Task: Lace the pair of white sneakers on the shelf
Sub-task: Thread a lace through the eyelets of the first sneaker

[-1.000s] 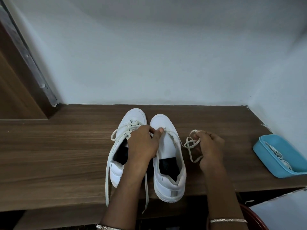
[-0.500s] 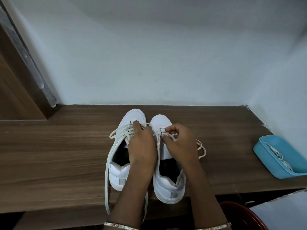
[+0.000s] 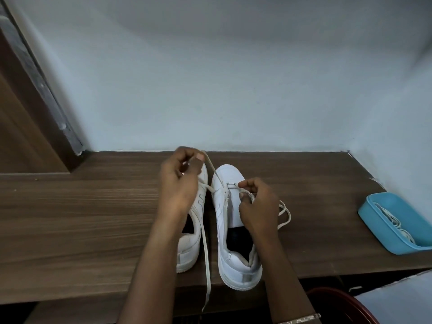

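- The left hand (image 3: 180,183) is pinching a flat white lace (image 3: 214,171) between thumb and fingertips, raised above the toes of the shoes.
- The right hand (image 3: 257,206) is gripping the lace at the front eyelets of the right sneaker (image 3: 240,267). Its curled fingers are hiding the exact threading point.
- The lace is running taut on a slant from the left hand down to an eyelet. Its slack is looping onto the shelf (image 3: 93,218) past the right hand, partly hidden.
- The right sneaker is smooth and white, with a rounded toe, a thick sole and a dark inside. It is standing upright on the shelf, long axis front to back, toe facing the wall (image 3: 233,90), heel at the front edge.
- The left sneaker (image 3: 190,249) is standing just beside it and parallel, mostly covered by the left hand and forearm. Its own lace (image 3: 206,253) is hanging over the shelf edge.
- The shelf is showing brown wood grain.
- A blue plastic tray (image 3: 383,198) is sitting at the far right, cut off by the frame, holding white laces (image 3: 395,222) too tangled to count.
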Available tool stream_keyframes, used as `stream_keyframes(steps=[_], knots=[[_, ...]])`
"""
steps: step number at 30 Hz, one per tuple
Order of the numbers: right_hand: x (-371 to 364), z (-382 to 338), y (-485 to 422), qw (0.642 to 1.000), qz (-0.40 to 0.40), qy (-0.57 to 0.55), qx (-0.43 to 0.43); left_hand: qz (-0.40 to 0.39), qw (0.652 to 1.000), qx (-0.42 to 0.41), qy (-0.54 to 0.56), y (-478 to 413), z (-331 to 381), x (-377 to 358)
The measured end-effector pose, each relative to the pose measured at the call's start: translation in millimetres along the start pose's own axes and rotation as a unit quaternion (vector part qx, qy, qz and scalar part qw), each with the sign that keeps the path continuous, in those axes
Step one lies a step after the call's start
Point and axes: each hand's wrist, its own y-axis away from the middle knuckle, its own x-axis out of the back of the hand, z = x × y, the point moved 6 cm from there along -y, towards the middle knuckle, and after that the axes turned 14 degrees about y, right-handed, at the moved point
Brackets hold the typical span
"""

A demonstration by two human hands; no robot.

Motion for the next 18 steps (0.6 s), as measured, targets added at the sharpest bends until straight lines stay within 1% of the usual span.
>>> stream_keyframes(steps=[2, 3, 6, 7, 8, 9, 10, 11, 12, 13, 14, 16, 18], knots=[[0, 0, 1, 1.000, 0.002, -0.005, -0.003, -0.022, 0.995, -0.001, 0.097, 2, 23, 0], [0, 0, 2, 1.000, 0.005, -0.006, -0.005, -0.032, 0.987, 0.005, 0.158, 3, 31, 0], [0, -1, 2, 1.000, 0.008, -0.004, -0.009, -0.048, 0.942, 0.056, 0.327, 2, 34, 2], [0, -1, 2, 1.000, 0.008, -0.004, -0.009, -0.050, 0.932, 0.073, 0.353, 2, 31, 1], [0, -1, 1, 1.000, 0.007, -0.005, -0.009, -0.048, 0.933, 0.089, 0.346, 1, 26, 1], [0, -1, 1, 1.000, 0.005, -0.005, -0.009, -0.039, 0.945, 0.106, 0.307, 1, 18, 1], [0, -1, 1, 1.000, 0.004, -0.006, -0.010, -0.028, 0.965, 0.117, 0.234, 0, 7, 2], [0, -1, 1, 1.000, 0.004, -0.007, -0.011, -0.024, 0.984, 0.117, 0.134, 0, -2, 2], [0, -1, 1, 1.000, 0.004, -0.008, -0.011, -0.026, 0.995, 0.096, 0.019, 1, -9, 3], [0, -1, 0, 1.000, 0.006, -0.010, -0.010, -0.041, 0.993, 0.058, -0.091, 2, -15, 0], [0, -1, 0, 1.000, 0.007, -0.010, -0.009, -0.074, 0.979, 0.024, -0.187, 6, -21, -7], [0, -1, 0, 1.000, 0.005, -0.013, -0.008, -0.137, 0.921, -0.027, -0.364, 14, -36, -22], [-1, -1, -1, 1.000, -0.001, -0.018, -0.009, -0.138, 0.872, -0.056, -0.466, 19, -47, -30]])
